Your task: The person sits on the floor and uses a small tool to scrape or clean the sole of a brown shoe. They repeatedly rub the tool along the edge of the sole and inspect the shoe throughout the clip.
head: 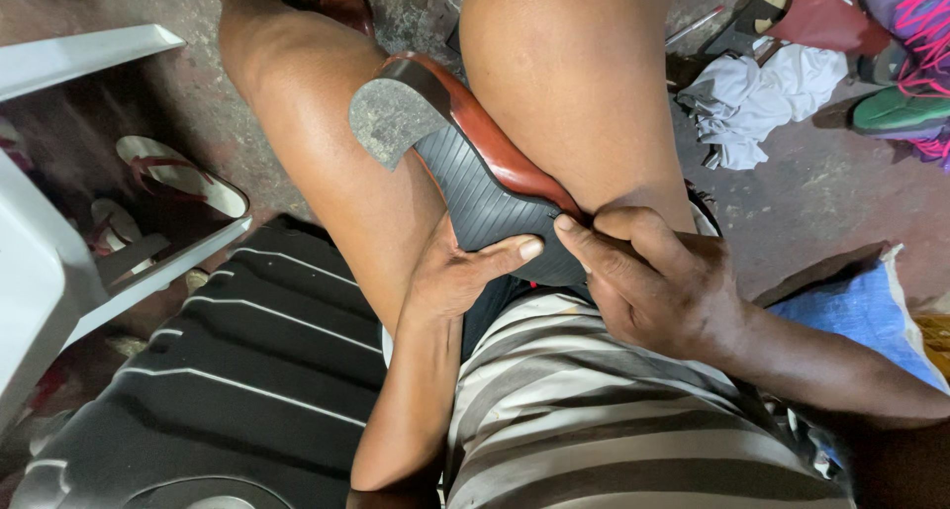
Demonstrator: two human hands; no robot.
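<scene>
A brown leather shoe [473,163] lies sole up between my two bare knees, its grey worn heel [394,118] pointing away and its black ribbed sole facing me. My left hand [457,272] cups the sole from below, thumb pressed flat across the ribbed rubber. My right hand [643,277] pinches the edge of the sole where it meets the brown upper, with thumb and fingertips right at the seam. The toe end of the shoe is hidden behind both hands.
A white plastic chair [59,272] stands at the left with sandals [178,178] under it. A white rag [757,98] and other shoes [896,108] lie on the concrete floor at upper right. A blue sack [861,311] sits by my right arm.
</scene>
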